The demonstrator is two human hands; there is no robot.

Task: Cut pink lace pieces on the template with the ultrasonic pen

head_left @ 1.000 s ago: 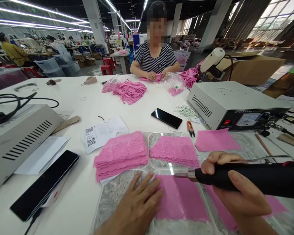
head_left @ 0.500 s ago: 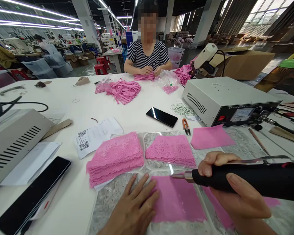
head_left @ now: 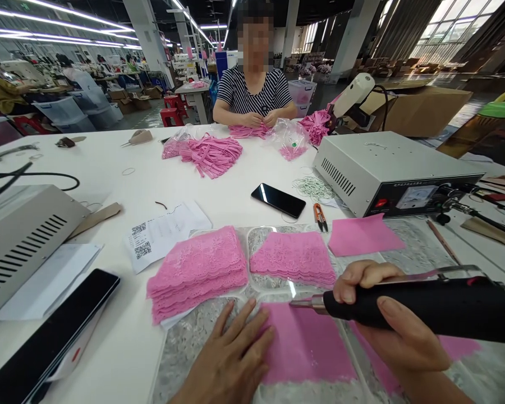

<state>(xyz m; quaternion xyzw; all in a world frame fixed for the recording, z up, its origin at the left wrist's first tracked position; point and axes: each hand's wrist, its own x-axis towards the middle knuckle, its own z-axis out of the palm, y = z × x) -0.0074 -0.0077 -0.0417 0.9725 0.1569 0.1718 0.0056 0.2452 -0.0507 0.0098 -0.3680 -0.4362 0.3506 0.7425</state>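
Note:
A pink fabric piece (head_left: pixel 307 345) lies flat on a clear plastic template with a grey speckled surface (head_left: pixel 180 353). My left hand (head_left: pixel 231 353) is spread flat, its fingertips resting on the fabric's left edge. My right hand (head_left: pixel 379 314) is wrapped round a black ultrasonic handpiece (head_left: pixel 429 306). Its narrow metal tip points left and meets the fabric near the upper edge. Behind my hands are a taller pink lace stack (head_left: pixel 202 269) and a smaller lace stack (head_left: pixel 292 258). Another plain pink piece (head_left: pixel 364 233) lies to their right; more pink fabric is partly hidden under my right hand.
A grey control box (head_left: pixel 387 174) with cables stands at right, a second box (head_left: pixel 29 241) at left. Orange thread snips (head_left: pixel 320 216), a phone (head_left: pixel 278 200) and a printed paper (head_left: pixel 164 233) lie between. Across the table a person (head_left: pixel 255 101) handles pink strips (head_left: pixel 212 154).
My right hand has shifted slightly left with the handpiece, so its tip sits a little further left along the fabric's upper edge. My left hand stays in place.

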